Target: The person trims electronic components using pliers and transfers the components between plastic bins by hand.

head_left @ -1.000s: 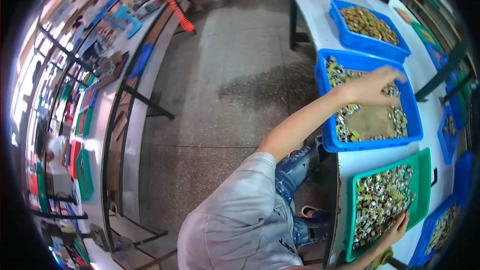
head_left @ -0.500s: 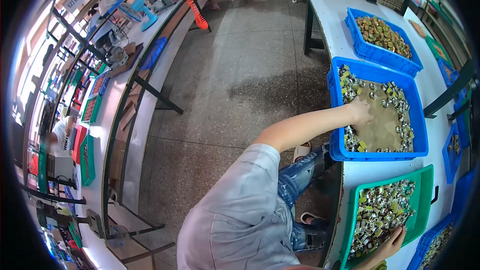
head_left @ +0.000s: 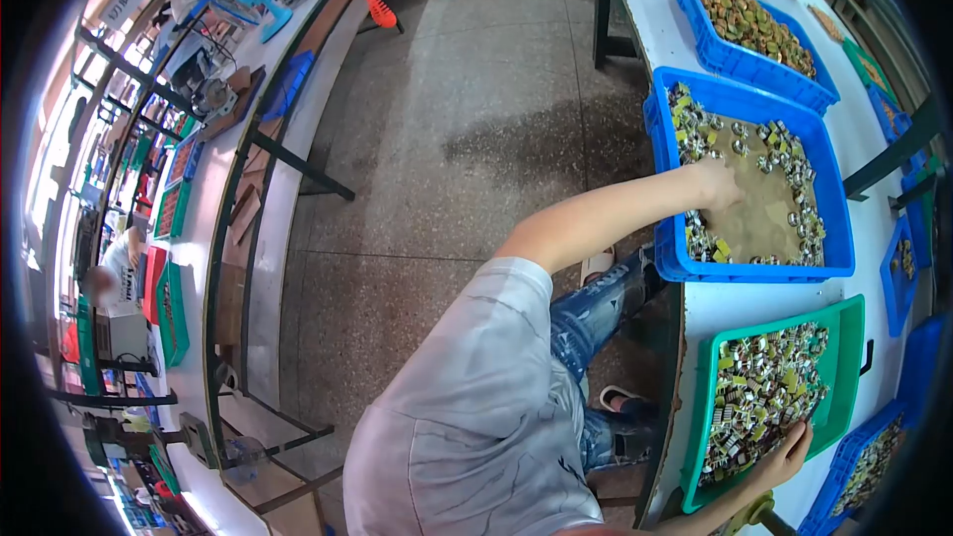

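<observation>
My left hand [head_left: 717,185] reaches into a large blue tray [head_left: 667,243], over its brown bottom. Its fingers point downward and look slightly apart; nothing visible is held in them. Small shiny metal parts [head_left: 794,174] with yellow-green bits lie along the tray's sides, some close to that hand. My right hand [head_left: 784,459] is at the near right corner of a green tray [head_left: 844,367], fingers extended and apart beside a heap of similar metal parts [head_left: 759,402]. Its palm is partly hidden from view.
Beyond stands another blue tray [head_left: 700,15] of brownish-gold parts [head_left: 759,35]. More blue trays [head_left: 901,273] line the table's far side, near dark metal posts [head_left: 898,161]. A second workbench [head_left: 189,288] with a fan [head_left: 273,15] runs along the left; a person [head_left: 121,263] is behind it.
The view has tilted, so the trays appear higher. My left hand stays around the same spot in the blue tray, its fingers drawn somewhat closer together. My right hand remains by the green tray.
</observation>
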Motion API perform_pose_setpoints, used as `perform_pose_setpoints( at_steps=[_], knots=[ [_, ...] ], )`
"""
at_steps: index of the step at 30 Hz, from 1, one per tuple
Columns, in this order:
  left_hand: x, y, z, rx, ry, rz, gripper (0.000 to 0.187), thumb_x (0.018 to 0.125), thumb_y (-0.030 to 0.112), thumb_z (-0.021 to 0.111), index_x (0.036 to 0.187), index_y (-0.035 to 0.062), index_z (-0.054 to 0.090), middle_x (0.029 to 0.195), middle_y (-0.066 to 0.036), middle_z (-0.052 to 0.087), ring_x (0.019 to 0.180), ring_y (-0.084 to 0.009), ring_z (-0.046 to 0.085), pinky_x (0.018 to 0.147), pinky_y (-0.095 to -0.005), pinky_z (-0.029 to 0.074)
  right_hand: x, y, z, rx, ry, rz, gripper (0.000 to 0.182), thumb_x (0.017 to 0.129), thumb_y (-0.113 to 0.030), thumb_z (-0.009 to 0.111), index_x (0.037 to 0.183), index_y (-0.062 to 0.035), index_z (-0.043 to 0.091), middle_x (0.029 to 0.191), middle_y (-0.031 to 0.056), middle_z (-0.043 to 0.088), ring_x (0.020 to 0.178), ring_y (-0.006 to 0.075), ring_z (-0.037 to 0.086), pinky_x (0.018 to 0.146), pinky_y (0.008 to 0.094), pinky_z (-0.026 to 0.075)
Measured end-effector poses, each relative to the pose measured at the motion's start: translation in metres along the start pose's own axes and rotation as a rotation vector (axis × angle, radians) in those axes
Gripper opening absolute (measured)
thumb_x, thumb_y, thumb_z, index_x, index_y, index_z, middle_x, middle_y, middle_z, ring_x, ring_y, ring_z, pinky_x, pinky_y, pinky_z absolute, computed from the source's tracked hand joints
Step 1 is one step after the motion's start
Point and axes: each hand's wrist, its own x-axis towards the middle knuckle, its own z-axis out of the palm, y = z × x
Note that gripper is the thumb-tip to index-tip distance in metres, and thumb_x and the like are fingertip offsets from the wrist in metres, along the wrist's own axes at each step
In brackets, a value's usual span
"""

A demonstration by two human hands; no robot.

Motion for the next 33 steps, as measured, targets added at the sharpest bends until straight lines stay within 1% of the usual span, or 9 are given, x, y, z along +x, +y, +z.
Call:
perform_pose_setpoints(
  at_steps=[5, 9, 11, 12, 14, 16, 19, 24, 33],
  knots=[
    [-0.004, -0.001, -0.010, 0.047, -0.043, 0.063, 0.054, 0.061, 0.049, 0.081, 0.107, 0.0248, 0.065, 0.097, -0.008, 0.066, 0.093, -0.0306, 0.061, 0.081, -0.0529, 0.046, -0.001, 0.003, 0.000, 0.013, 0.015, 0.036, 0.035, 0.103, -0.028, 0.049, 0.117, 0.0009, 0.064, 0.107, 0.0108, 0.069, 0.093, 0.0187, 0.064, 0.079, 0.0296, 0.050],
    [-0.006, 0.002, -0.018, 0.080, -0.065, 0.078, 0.055, 0.061, 0.049, 0.082, 0.108, 0.0270, 0.066, 0.091, -0.005, 0.069, 0.089, -0.0293, 0.063, 0.079, -0.0541, 0.046, -0.002, -0.002, 0.001, 0.001, 0.033, 0.010, 0.035, 0.103, -0.027, 0.048, 0.117, 0.0002, 0.064, 0.108, 0.0100, 0.070, 0.095, 0.0176, 0.064, 0.079, 0.0294, 0.050],
    [-0.010, 0.003, -0.019, 0.090, -0.019, 0.109, 0.053, 0.062, 0.047, 0.081, 0.109, 0.0278, 0.067, 0.092, -0.002, 0.070, 0.091, -0.0277, 0.063, 0.079, -0.0526, 0.048, -0.004, -0.004, 0.000, -0.009, 0.041, 0.022, 0.035, 0.103, -0.027, 0.048, 0.118, -0.0001, 0.064, 0.108, 0.0097, 0.070, 0.095, 0.0173, 0.064, 0.080, 0.0291, 0.050],
    [-0.012, 0.005, -0.019, 0.067, -0.037, 0.118, 0.053, 0.062, 0.047, 0.081, 0.109, 0.0278, 0.067, 0.092, -0.002, 0.070, 0.091, -0.0277, 0.063, 0.079, -0.0526, 0.048, -0.003, -0.006, -0.001, -0.007, 0.045, 0.019, 0.035, 0.103, -0.027, 0.048, 0.118, -0.0004, 0.064, 0.109, 0.0093, 0.070, 0.095, 0.0170, 0.064, 0.080, 0.0288, 0.049],
    [-0.013, 0.004, -0.022, 0.094, -0.047, 0.075, 0.053, 0.063, 0.045, 0.080, 0.111, 0.0262, 0.068, 0.094, -0.002, 0.071, 0.093, -0.0269, 0.064, 0.080, -0.0483, 0.050, -0.005, -0.008, 0.002, 0.008, 0.046, 0.016, 0.035, 0.103, -0.027, 0.047, 0.120, -0.0009, 0.064, 0.109, 0.0087, 0.070, 0.096, 0.0164, 0.064, 0.080, 0.0282, 0.049],
    [-0.008, 0.002, -0.018, 0.011, -0.087, 0.103, 0.053, 0.065, 0.040, 0.079, 0.114, 0.0240, 0.068, 0.095, -0.002, 0.071, 0.094, -0.0276, 0.064, 0.082, -0.0441, 0.050, -0.008, -0.009, 0.003, -0.016, 0.036, 0.056, 0.035, 0.103, -0.027, 0.047, 0.120, -0.0012, 0.064, 0.110, 0.0085, 0.070, 0.097, 0.0162, 0.064, 0.081, 0.0279, 0.049],
    [-0.007, 0.001, -0.016, 0.002, -0.081, 0.157, 0.056, 0.066, 0.036, 0.079, 0.118, 0.0204, 0.067, 0.096, -0.003, 0.071, 0.094, -0.0275, 0.064, 0.082, -0.0426, 0.050, -0.006, -0.013, 0.004, -0.030, 0.098, 0.100, 0.036, 0.104, -0.027, 0.047, 0.123, -0.0020, 0.063, 0.111, 0.0078, 0.070, 0.098, 0.0156, 0.065, 0.083, 0.0270, 0.048],
    [0.000, -0.001, -0.012, -0.008, -0.110, 0.181, 0.056, 0.066, 0.033, 0.078, 0.118, 0.0182, 0.066, 0.097, -0.004, 0.072, 0.093, -0.0269, 0.064, 0.082, -0.0412, 0.051, -0.006, -0.006, 0.001, -0.023, 0.088, 0.098, 0.036, 0.104, -0.027, 0.046, 0.125, -0.0028, 0.063, 0.112, 0.0074, 0.070, 0.100, 0.0153, 0.064, 0.086, 0.0267, 0.047],
    [-0.005, 0.001, -0.014, -0.043, -0.095, 0.172, 0.055, 0.066, 0.030, 0.078, 0.119, 0.0175, 0.066, 0.095, -0.004, 0.072, 0.088, -0.0259, 0.065, 0.079, -0.0400, 0.051, -0.006, 0.004, -0.002, -0.026, 0.083, 0.095, 0.036, 0.104, -0.026, 0.044, 0.126, -0.0025, 0.061, 0.115, 0.0065, 0.069, 0.102, 0.0147, 0.064, 0.088, 0.0261, 0.047]
  ],
)
